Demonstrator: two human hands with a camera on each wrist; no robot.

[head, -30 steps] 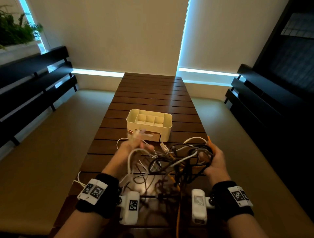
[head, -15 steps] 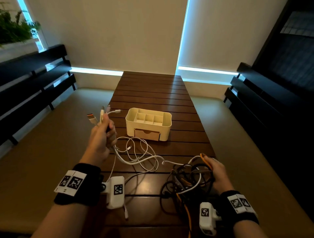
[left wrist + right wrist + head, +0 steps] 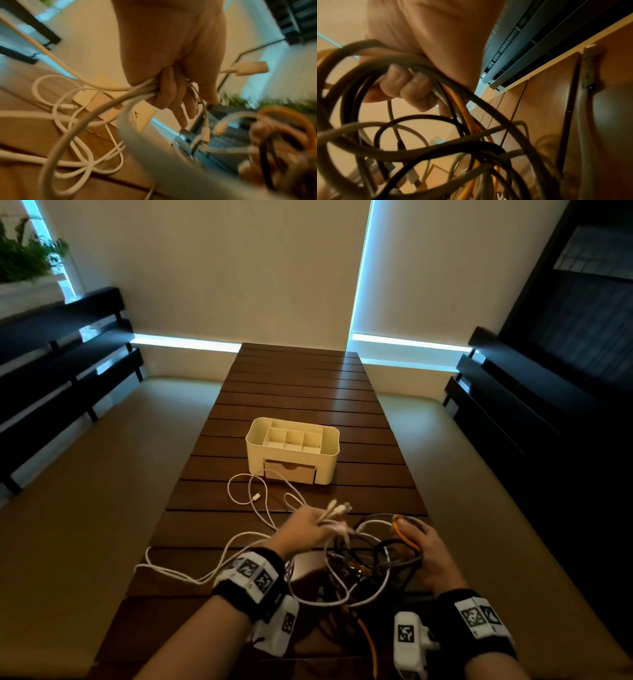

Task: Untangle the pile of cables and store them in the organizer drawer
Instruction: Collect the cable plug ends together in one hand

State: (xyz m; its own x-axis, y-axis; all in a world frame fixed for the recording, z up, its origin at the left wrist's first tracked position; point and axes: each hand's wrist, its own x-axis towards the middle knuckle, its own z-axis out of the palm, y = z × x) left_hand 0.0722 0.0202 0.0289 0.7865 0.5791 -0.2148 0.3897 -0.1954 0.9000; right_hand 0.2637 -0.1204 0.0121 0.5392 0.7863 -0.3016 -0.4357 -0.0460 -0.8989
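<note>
Early stage — nothing stored yet. Organizer (image 3: 292, 453) sits mid-bench (image 3: 298, 385), its drawer (image 3: 289, 471) only slightly ajar and its top compartments look empty. Some white cables (image 3: 260, 501) lie loose in front of it; the dark and orange tangle (image 3: 370, 563) is still knotted. Left hand (image 3: 308, 529) is raised over the tangle, fingers (image 3: 169, 92) clamped on several white cable ends. Right hand (image 3: 423, 556) grips the tangle's edge — fingers (image 3: 409, 86) curled round it.

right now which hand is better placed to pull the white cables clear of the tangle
Left. The left hand already grips the white cables, while the right hand is busy holding the dark tangle in place.
</note>
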